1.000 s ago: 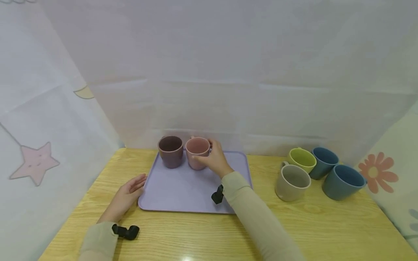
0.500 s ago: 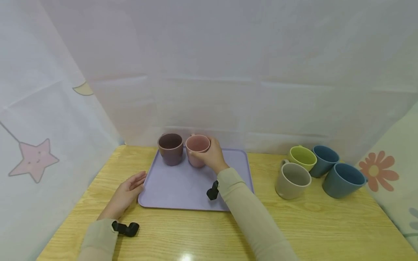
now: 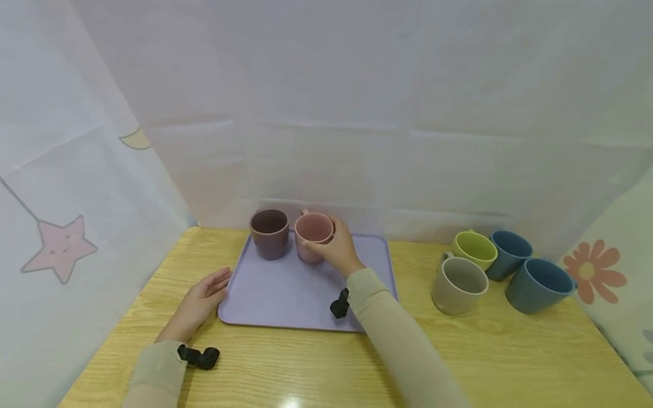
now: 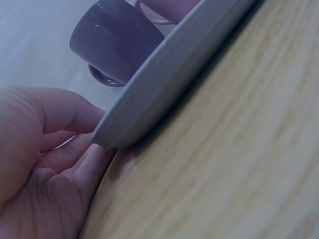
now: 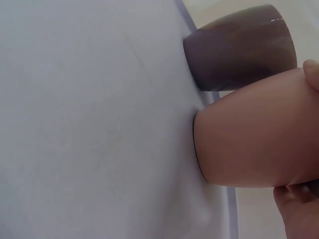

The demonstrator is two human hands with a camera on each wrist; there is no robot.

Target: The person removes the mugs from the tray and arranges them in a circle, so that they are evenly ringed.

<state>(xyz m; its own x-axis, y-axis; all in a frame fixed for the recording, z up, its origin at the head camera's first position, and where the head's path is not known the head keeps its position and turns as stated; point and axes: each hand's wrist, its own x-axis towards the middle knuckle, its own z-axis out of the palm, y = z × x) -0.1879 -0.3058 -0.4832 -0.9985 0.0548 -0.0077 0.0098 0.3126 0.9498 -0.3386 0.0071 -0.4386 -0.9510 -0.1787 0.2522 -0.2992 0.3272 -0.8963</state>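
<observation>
A pink mug [image 3: 312, 238] stands at the back of a lilac tray [image 3: 275, 300]. My right hand [image 3: 336, 247] grips it from the right, thumb on the near side and fingers around the far side. In the right wrist view, the base of the pink mug [image 5: 249, 134] meets the tray surface. A plum-coloured mug [image 3: 270, 241] stands upright just left of it, with a narrow gap between them. My left hand [image 3: 201, 297] rests at the tray's left edge, fingers mostly straight. Thumb and fingers touch the tray's rim [image 4: 149, 94] in the left wrist view.
On the wooden table [image 3: 285, 368], right of the tray, several mugs stand close together: a green mug [image 3: 474, 252], a beige mug [image 3: 457, 289], a rear blue mug [image 3: 507, 258] and a front blue mug [image 3: 535, 289]. White cloth [image 3: 316, 130] hangs behind the table.
The pink mug has shifted very slightly right with my right hand, so its gap from the plum mug is a little wider. My left hand stays at the tray edge.
</observation>
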